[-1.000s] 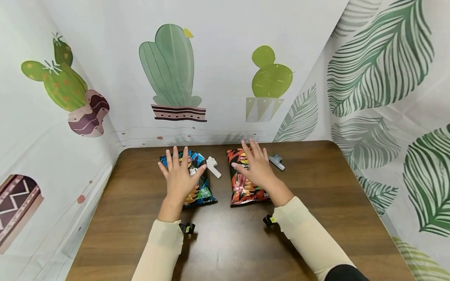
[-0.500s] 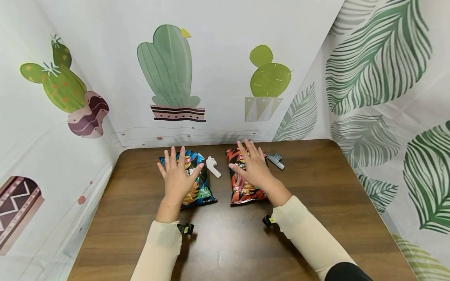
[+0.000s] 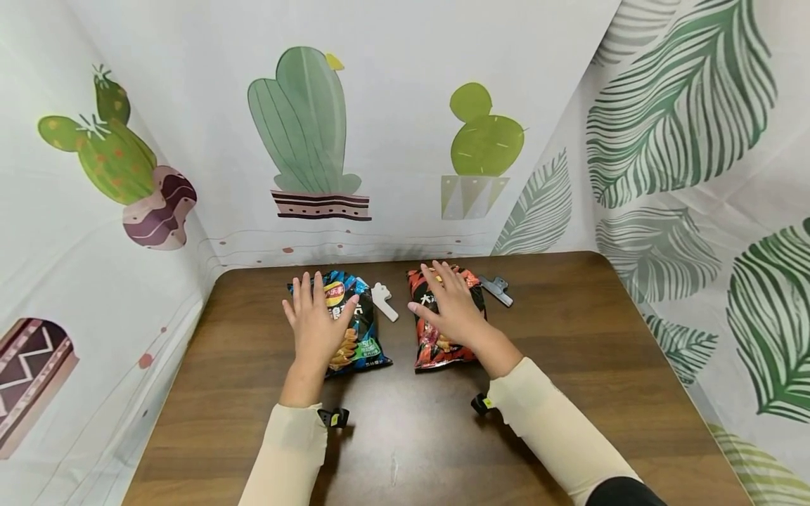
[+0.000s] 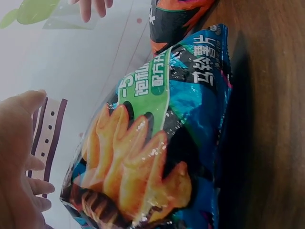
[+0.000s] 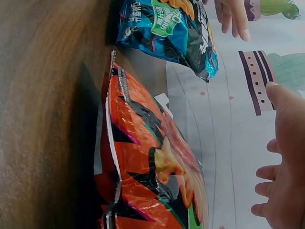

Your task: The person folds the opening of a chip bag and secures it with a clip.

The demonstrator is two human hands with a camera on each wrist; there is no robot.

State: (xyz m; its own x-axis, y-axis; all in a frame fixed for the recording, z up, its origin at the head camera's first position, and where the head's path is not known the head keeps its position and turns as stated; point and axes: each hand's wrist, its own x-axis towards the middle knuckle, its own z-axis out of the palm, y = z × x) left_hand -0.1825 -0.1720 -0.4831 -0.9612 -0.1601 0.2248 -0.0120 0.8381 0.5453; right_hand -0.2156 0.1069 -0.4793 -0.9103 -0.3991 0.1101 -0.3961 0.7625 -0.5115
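Observation:
A blue chip bag (image 3: 357, 337) lies on the table, partly hidden in the head view by my left hand (image 3: 314, 330). That hand is spread above the bag, and the left wrist view shows a gap between its fingers and the blue bag (image 4: 143, 152). To the right lies a red chip bag (image 3: 436, 351), with my right hand (image 3: 458, 313) spread over it. In the right wrist view this hand (image 5: 288, 157) stands apart from the red bag (image 5: 147, 167). Both hands hold nothing. A white clip (image 3: 384, 302) lies between the bags, and a grey metal clip (image 3: 497, 289) lies right of the red bag.
The brown wooden table (image 3: 569, 379) has rounded back corners. A white cloth (image 3: 405, 126) printed with cacti hangs behind it, and leaf-printed cloth (image 3: 683, 126) hangs on the right. Each wrist carries a small black camera mount (image 3: 338, 417).
Both hands have drawn slightly back toward the person, showing more of the bags' upper parts. The bags and clips stay where they were.

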